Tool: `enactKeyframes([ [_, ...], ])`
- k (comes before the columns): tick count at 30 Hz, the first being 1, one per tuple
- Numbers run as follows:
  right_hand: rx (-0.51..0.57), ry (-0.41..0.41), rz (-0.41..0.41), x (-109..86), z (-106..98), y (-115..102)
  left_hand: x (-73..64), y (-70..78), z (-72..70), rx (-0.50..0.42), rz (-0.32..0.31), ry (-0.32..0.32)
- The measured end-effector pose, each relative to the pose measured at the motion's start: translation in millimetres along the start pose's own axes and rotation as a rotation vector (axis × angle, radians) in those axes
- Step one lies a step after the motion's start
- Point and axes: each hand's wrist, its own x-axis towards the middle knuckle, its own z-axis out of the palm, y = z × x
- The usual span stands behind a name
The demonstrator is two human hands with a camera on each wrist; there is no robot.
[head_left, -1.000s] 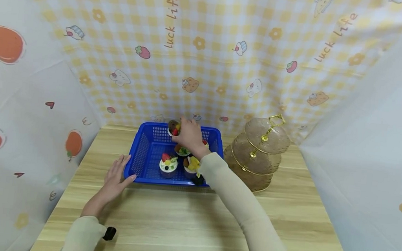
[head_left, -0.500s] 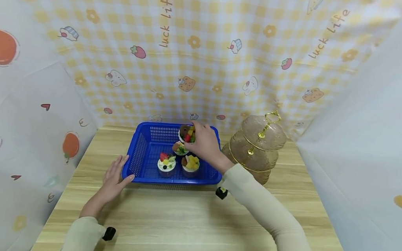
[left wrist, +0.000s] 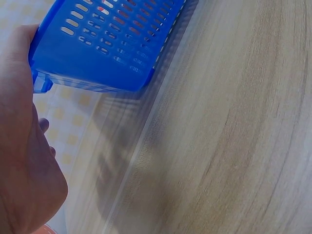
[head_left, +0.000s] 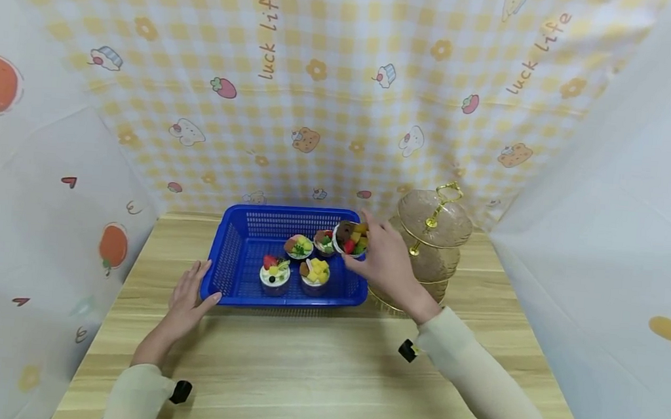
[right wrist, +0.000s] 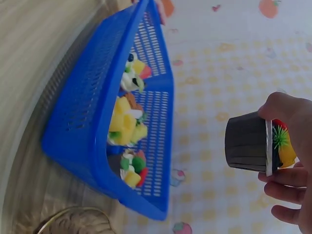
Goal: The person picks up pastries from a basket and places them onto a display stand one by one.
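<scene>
My right hand [head_left: 390, 260] pinches a fruit-topped cupcake [head_left: 351, 238] between thumb and fingers, raised over the right end of the blue plastic basket [head_left: 283, 302]. In the right wrist view this cupcake [right wrist: 246, 142] has a dark pleated cup, turned sideways to the camera, with fruit partly hidden by the fingers. My left hand [head_left: 189, 296] holds the basket's front left corner, thumb at the rim and fingers along the outer side. Several other cupcakes stand inside the basket, among them one with a strawberry [head_left: 274, 276] and one with yellow cubes [head_left: 315, 275].
Right of the basket, partly behind my right hand, stands a three-tier stand [head_left: 436, 219] of clear brownish plates with gold edges and a gold handle. The wooden table [head_left: 311, 372] meets a checked cloth [head_left: 319, 109] behind the basket and pale sheets at the sides.
My right hand has carried the cupcake from the basket's back middle rightward, toward the tiered stand. The other cupcakes have come into fuller view. My left hand stays at the basket's corner.
</scene>
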Motion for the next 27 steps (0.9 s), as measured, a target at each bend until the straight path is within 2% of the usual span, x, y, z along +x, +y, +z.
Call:
enactKeyframes([
  [5, 0.033, 0.107, 0.013, -17.6, -22, 13, -0.7, 1.3, -0.9, 0.001, -0.004, -0.006],
  [9, 0.057, 0.226, 0.020, -25.9, -39, 25, -0.7, 1.5, -0.8, -0.004, -0.003, -0.008],
  [14, 0.063, 0.373, 0.055, -28.5, -55, 42, 0.1, 0.0, 0.4, -0.005, 0.003, -0.003],
  [17, 0.042, 0.432, 0.071, -26.6, -62, 52, -0.4, 0.1, 0.1, -0.006, 0.000, -0.005],
  [22, 0.040, 0.452, 0.142, -22.4, -69, 65, -1.7, 2.7, -1.4, -0.014, -0.014, -0.020],
  [27, 0.095, 0.439, 0.249, -19.4, -68, 74, -1.1, 2.7, -1.4, -0.007, -0.012, -0.017],
])
